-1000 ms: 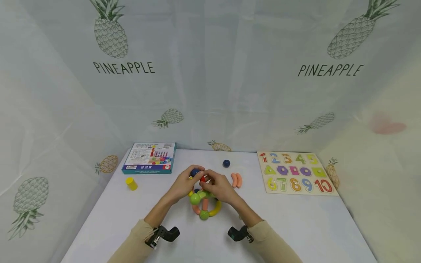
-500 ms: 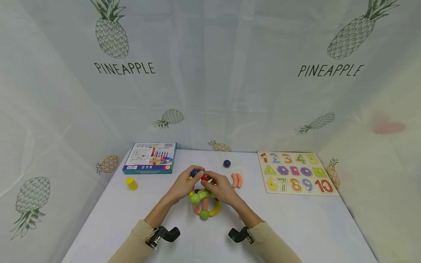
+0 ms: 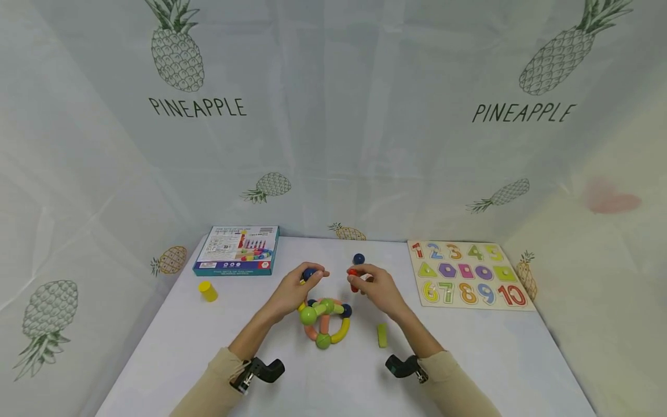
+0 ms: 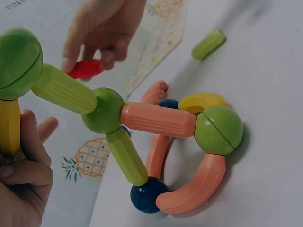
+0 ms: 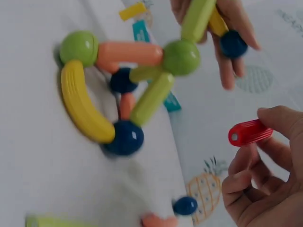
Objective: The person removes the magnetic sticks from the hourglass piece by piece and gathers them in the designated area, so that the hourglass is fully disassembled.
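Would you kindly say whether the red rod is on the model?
Off: the right hand pinches the red rod apart from the model.

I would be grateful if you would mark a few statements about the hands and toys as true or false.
1. The right hand holds a red rod. True.
2. The red rod is joined to the assembled toy. False: the two are apart.
3. The left hand holds a yellow rod. True.
4. The loose green rod stands upright on its end. False: it lies on its side on the table.
5. The number board and the box lie apart. True.
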`<move>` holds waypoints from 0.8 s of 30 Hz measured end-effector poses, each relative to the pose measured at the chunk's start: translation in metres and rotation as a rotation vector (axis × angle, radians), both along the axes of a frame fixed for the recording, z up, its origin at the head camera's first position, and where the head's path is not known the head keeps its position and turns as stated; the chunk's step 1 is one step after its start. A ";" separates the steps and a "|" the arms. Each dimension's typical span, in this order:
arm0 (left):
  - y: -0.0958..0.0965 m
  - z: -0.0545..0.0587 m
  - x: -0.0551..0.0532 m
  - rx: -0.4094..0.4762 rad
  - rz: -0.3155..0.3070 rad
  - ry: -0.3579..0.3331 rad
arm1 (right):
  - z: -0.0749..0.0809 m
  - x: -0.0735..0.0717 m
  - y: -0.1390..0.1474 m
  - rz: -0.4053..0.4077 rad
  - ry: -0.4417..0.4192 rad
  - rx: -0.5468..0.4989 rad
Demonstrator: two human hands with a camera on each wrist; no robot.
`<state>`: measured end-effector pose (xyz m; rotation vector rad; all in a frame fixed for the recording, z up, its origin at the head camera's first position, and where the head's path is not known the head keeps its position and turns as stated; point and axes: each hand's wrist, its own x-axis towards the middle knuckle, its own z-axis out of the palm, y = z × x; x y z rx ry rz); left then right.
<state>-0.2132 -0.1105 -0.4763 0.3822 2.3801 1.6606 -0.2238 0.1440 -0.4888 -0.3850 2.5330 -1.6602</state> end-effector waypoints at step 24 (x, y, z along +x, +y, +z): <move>-0.001 -0.005 -0.004 -0.012 -0.011 -0.018 | -0.048 0.043 0.094 0.147 -0.294 0.223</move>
